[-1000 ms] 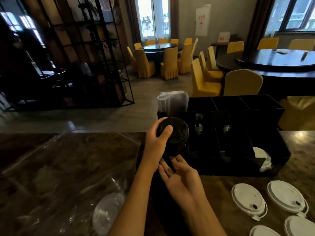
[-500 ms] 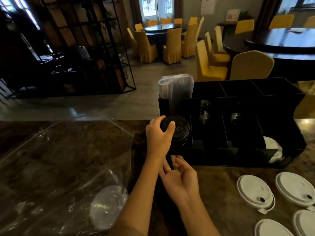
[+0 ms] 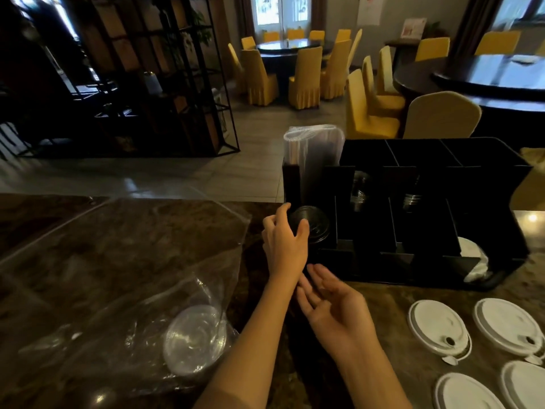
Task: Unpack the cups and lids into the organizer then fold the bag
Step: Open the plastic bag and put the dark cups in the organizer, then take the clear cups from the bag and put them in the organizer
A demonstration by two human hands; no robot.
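Clear plastic, crumpled and glossy, covers the near left of the brown marble counter: this is the bag, lying flat and open-mouthed toward the right, with a stack of transparent lids inside it near its lower right corner. No print can be read on the bag.

Right of the bag, the left hand reaches to the organizer's leftmost front slot, thumb and fingers curled round a stack of black lids that stands on edge in that slot. Just nearer, the right hand hovers palm up above the counter, fingers straight and relaxed, holding nothing; its fingertips lie close beside the left wrist.

The black organizer stands at the far edge of the counter. A sleeve of clear cups rises upright from its far left compartment. Dark cup stacks show in the middle compartments, too dim to tell apart. White lids sit in the rightmost front slot.

On the near right of the counter lie four loose white lids, flat and apart from one another, each with a sip hole; no lettering is legible.

Far right, a paper sign is too blurred to read.
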